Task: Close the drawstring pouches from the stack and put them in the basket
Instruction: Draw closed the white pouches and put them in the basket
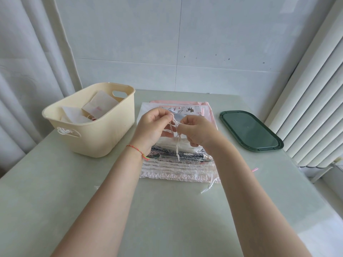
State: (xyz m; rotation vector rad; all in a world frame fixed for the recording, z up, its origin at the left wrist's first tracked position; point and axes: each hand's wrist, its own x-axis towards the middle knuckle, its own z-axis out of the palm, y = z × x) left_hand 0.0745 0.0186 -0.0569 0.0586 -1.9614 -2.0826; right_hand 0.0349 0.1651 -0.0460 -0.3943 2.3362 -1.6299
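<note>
Nearest, the left hand point(154, 125) and right hand point(196, 131) are each pinching the white cords point(176, 134) of a pale pouch point(174, 146) lying atop the stack point(178, 169). She seems to be cinching it shut. Next it is needing a lift leftward into the cream basket point(96, 138), which is already holding several.

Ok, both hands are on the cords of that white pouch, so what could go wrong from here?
1. The cords cross between the left hand and right hand, so they might tangle.
2. Lifting the white pouch could drag the stack beneath it.
</note>
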